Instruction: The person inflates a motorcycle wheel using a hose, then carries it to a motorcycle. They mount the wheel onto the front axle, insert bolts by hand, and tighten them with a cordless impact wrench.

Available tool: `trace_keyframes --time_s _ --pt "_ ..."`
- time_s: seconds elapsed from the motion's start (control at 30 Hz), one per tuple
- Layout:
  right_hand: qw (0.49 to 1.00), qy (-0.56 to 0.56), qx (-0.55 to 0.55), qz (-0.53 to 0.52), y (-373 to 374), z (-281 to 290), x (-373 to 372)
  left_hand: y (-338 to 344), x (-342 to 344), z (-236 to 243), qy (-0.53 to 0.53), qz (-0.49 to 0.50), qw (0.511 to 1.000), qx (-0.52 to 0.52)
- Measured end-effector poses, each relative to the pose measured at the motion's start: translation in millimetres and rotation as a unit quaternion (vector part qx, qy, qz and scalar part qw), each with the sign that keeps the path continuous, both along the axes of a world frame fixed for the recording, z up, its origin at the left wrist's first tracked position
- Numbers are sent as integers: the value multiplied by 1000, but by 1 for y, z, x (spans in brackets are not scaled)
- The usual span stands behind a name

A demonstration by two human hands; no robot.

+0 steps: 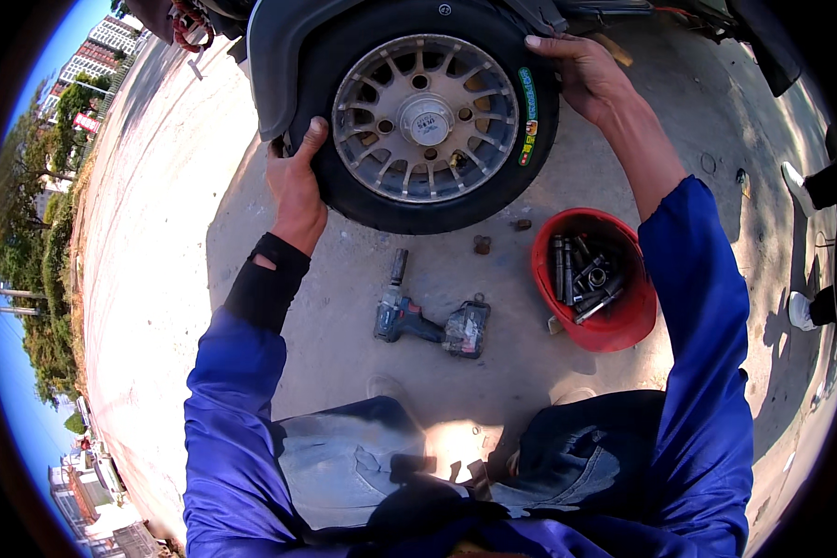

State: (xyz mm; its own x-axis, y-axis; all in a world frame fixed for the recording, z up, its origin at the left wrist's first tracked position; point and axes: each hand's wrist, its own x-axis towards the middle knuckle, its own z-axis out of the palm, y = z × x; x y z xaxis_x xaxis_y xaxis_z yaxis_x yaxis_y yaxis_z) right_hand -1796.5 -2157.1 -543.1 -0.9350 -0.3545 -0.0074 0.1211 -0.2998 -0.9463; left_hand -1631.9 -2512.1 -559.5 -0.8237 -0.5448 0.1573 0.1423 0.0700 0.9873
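Black-tyred wheel (426,121) is grasped between the fingers of left hand (296,177) and right hand (586,79), apparently positioned but unbolted, impact wrench (418,323) lying unused below the fingers.

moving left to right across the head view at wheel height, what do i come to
leafy green trees → bare left hand → round black-tyred wheel with silver metal spokes → bare right hand → another person's white shoe
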Motion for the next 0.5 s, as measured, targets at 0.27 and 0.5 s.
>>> trace_keyframes --time_s 0.27,0.5 --pt "997 50 -44 -49 -6 -16 3 25 5 25 34 -10 999 13" --pt "988 107 -70 -85 -5 -41 -4 14 4 16 43 -25 999 9"
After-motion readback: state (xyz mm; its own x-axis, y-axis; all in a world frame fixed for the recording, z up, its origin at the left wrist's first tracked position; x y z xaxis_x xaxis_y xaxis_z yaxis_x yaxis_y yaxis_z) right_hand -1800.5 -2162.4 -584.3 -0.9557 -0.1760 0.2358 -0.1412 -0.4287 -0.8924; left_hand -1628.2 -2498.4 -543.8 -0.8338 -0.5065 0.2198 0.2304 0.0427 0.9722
